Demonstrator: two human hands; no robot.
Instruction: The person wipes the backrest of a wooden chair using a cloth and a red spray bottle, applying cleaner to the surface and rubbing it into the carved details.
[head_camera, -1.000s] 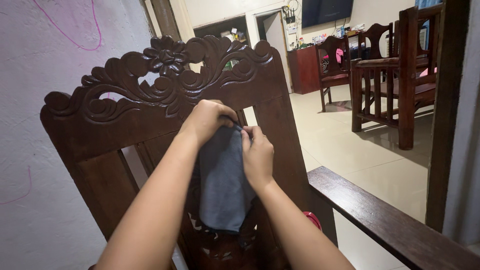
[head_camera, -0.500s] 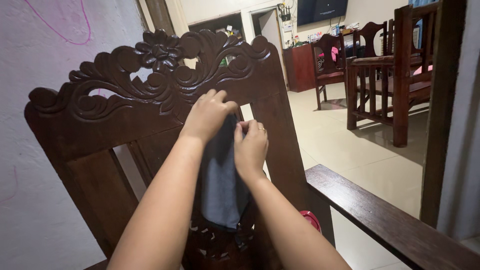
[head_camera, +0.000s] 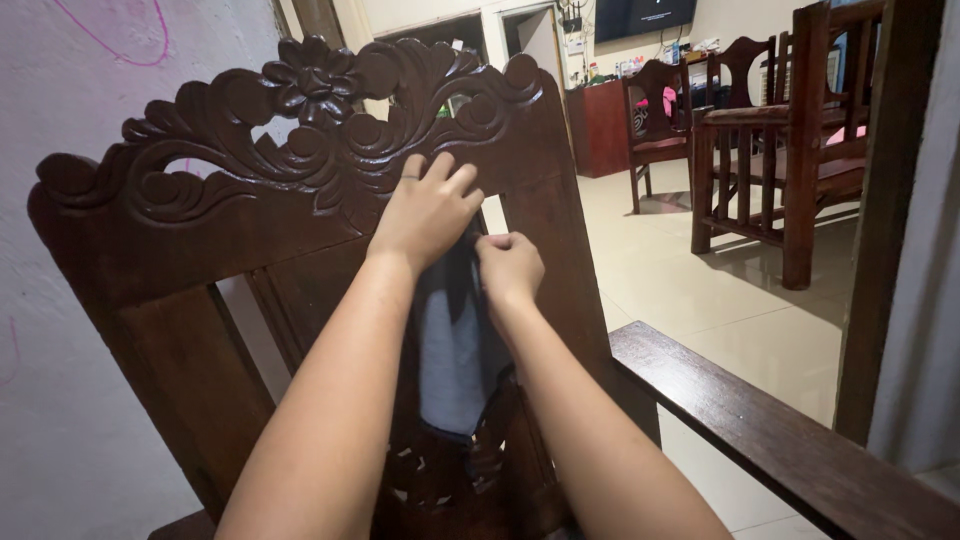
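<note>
Left hand: the left hand (head_camera: 427, 208) lies flat against the dark carved wooden chair back (head_camera: 250, 190), fingers spread and pointing up over the scrollwork, with its heel pressing the top of the grey-blue cloth (head_camera: 455, 350) against the wood; it pins rather than grips.

Right hand: the right hand (head_camera: 510, 268) is curled just beside the left, fingers pinched on the upper right edge of the cloth.

Cloth: it hangs straight down from the two hands along the middle of the chair back, between the forearms, and its lower edge ends over the pierced carving low in the back.

Chair: tall, glossy dark brown, with a carved flower (head_camera: 318, 82) at the crest and swirling leaves on both sides; plain upright slats stand to the left and right of the cloth.

Armrest: a dark wooden armrest (head_camera: 760, 430) runs from the chair's right side toward the lower right corner.

Wall: a pale wall with pink scribbled lines (head_camera: 90, 90) stands right behind the chair.

Room beyond: a shiny cream tiled floor (head_camera: 700, 300), more dark wooden chairs (head_camera: 760, 150) well apart from this one, a reddish-brown cabinet (head_camera: 600, 130), and a dark flat screen (head_camera: 645, 14) high on the far wall.
</note>
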